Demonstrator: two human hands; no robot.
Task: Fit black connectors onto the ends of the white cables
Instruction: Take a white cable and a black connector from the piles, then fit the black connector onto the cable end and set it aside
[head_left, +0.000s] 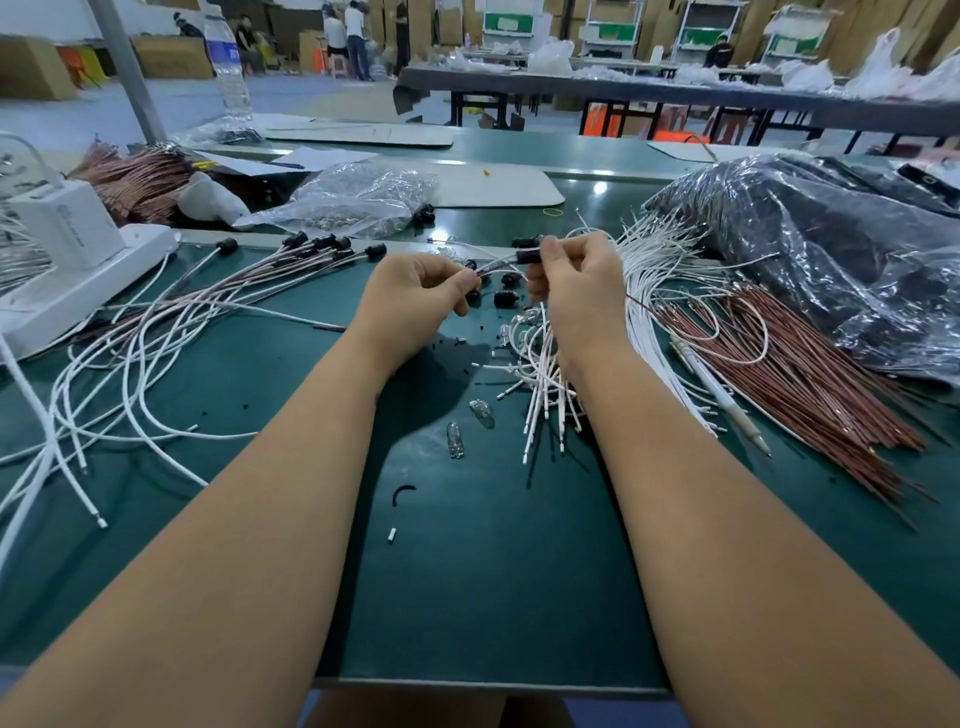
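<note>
Above the middle of the green mat (467, 571), both hands meet — the left hand (415, 296) pinches a thin white cable (491, 266) near its end, and the right hand (576, 275) curls thumb and fingers round a small black connector (527, 255). The step looks like seating the cable tip into the connector; next it needs a straight, firm push. Finished cables (311, 249) with ribbed black caps lie far left; bare white cables (654, 291) fan out right, beside stiff copper-brown wires (810, 384).
</note>
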